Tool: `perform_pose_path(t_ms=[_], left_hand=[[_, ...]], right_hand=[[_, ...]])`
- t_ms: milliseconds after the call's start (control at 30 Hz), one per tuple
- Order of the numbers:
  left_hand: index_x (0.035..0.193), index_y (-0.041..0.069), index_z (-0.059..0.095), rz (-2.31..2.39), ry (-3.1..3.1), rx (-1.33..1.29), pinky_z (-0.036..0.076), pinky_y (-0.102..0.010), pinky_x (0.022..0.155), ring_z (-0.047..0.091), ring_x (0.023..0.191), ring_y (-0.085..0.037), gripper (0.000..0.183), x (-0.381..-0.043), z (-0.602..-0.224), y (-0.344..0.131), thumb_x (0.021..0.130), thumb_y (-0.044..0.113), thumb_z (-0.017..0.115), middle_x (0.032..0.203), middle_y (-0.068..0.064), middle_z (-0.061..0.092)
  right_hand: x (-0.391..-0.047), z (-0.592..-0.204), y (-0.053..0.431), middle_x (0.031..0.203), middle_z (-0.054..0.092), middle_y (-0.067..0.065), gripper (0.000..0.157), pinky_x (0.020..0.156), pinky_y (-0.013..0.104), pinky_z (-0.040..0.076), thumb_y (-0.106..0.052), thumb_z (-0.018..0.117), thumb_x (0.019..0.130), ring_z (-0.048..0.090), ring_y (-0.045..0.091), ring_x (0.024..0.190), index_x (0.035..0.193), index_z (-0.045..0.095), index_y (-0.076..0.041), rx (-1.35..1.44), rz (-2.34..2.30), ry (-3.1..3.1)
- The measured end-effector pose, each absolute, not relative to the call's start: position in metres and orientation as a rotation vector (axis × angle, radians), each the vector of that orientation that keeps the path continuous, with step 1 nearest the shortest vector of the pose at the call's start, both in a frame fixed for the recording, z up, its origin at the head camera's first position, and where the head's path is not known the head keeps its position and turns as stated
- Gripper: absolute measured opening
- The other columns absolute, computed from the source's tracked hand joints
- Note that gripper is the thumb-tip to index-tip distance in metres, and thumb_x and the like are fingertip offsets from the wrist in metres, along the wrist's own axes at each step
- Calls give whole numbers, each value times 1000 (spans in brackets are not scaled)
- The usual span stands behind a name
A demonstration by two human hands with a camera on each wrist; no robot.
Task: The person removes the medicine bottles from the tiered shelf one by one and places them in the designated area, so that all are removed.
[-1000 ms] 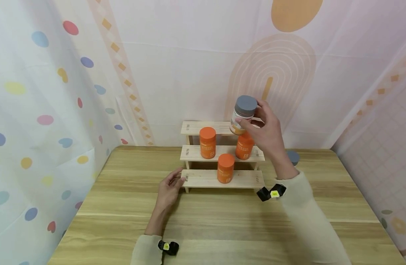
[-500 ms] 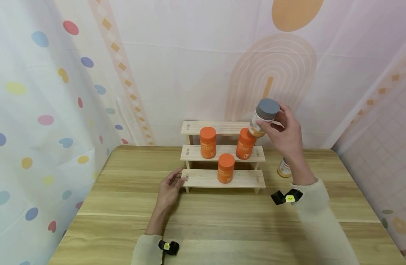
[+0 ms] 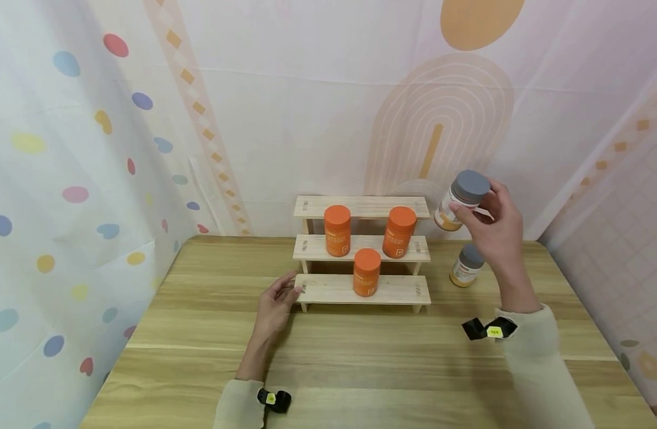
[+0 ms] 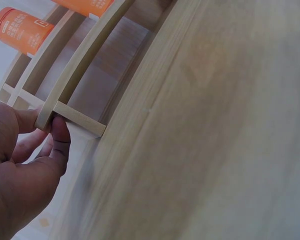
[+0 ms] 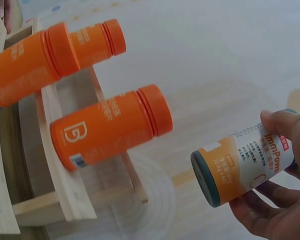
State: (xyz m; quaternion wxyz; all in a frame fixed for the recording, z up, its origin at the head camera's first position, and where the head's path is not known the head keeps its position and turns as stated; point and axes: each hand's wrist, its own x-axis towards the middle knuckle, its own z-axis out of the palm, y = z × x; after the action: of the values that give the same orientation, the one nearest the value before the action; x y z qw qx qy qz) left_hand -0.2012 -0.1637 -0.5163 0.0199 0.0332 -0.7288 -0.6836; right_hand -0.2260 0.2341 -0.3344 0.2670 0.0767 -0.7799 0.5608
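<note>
My right hand (image 3: 497, 229) grips a white and orange supplement bottle with a grey lid (image 3: 461, 199), held in the air to the right of the wooden tiered shelf (image 3: 328, 289). In the right wrist view the thumb and fingers curl around this bottle (image 5: 247, 162), its label turned to the camera. My left hand (image 3: 273, 307) pinches the left end of the shelf's lowest step, thumb on top, as the left wrist view shows. Two orange bottles (image 3: 337, 231) stand on the middle step, and one orange bottle (image 3: 366, 272) stands on the lowest.
A second grey-lidded bottle (image 3: 466, 266) stands on the wood-grain table (image 3: 360, 369), right of the shelf and below the held bottle. The top step (image 3: 360, 206) bears nothing. A patterned cloth (image 3: 307, 107) hangs close behind the shelf.
My right hand has carried the grey-lidded bottle from above the top step to the right, off the shelf. The bottle on the table has come into full view. My left hand stays put.
</note>
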Motion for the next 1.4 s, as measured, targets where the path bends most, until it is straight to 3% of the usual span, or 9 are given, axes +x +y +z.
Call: perform_pose_path(t_ms=[367, 1100, 1400], left_hand=[[145, 7, 57, -2112, -2257, 100, 57, -13, 87, 67, 100, -6, 43, -201, -518, -164, 102, 4, 62, 127, -21, 60], [144, 8, 58, -2118, -2258, 97, 57, -13, 85, 66, 99, -7, 43, -200, -518, -164, 102, 4, 62, 126, -20, 61], [143, 9, 59, -2111, -2259, 113, 57, -13, 85, 66, 99, -7, 42, -200, -518, -163, 102, 6, 63, 126, -20, 61]], right_hand=[[-219, -353, 264, 106, 68, -18, 58, 83, 9, 53, -7, 79, 89, 63, 4, 96, 141, 59, -21, 45, 1563, -2044], [-205, -388, 315, 108, 57, -23, 61, 81, 4, 46, -20, 80, 91, 56, -1, 97, 146, 54, -27, -386, 1452, -2126], [-206, -407, 326, 103, 52, -25, 63, 78, 3, 44, -21, 80, 89, 54, -6, 91, 146, 53, -17, -458, 1370, -2157]])
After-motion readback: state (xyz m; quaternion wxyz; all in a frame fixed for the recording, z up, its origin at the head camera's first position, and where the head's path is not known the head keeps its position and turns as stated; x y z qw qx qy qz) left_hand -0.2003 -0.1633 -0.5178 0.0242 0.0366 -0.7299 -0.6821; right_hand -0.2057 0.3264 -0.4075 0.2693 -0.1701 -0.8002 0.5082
